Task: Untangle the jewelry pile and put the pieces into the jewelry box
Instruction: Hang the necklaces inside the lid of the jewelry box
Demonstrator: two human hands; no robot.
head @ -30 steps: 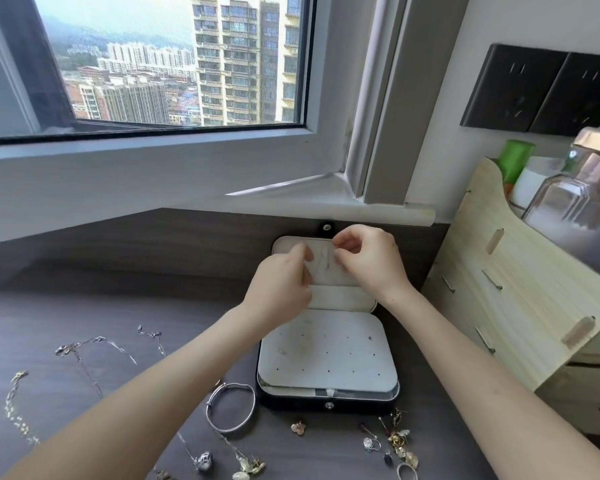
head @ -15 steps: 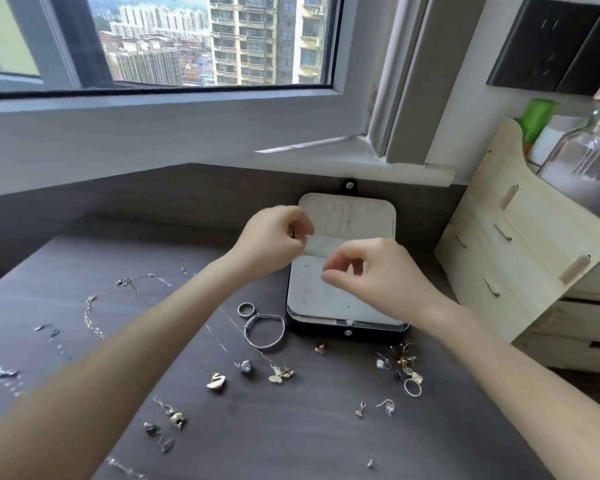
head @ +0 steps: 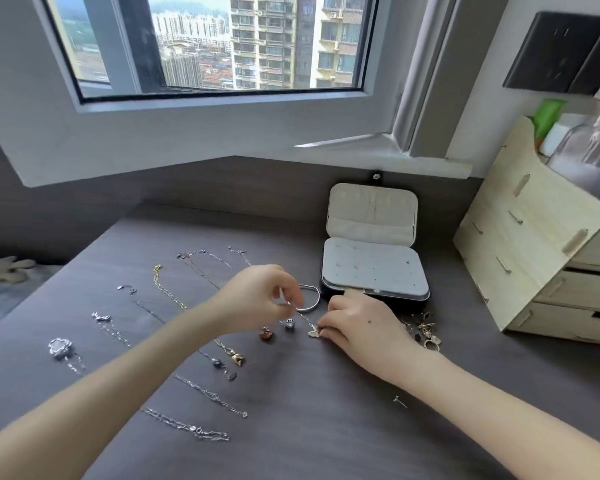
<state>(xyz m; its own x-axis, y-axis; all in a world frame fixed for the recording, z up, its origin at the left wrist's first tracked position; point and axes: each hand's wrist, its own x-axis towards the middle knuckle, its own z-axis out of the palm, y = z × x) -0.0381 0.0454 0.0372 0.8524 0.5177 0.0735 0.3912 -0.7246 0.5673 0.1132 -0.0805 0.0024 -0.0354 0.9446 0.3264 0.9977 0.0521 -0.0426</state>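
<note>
The left hand (head: 257, 299) and right hand (head: 364, 327) fingers pinch the thin silver pendant chain (head: 305, 318); best lifted slowly, clear of the round silver bangle (head: 317, 296).

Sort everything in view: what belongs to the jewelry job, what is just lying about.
Job: jewelry box; necklace pinched by left hand and right hand; bangle; chains; earring pile.

Lying about: wooden organizer; green bottle; glass bottle; wall sockets.

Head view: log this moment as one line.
left hand: pinches necklace chain | right hand: pinches its pendant | jewelry box: open
</note>
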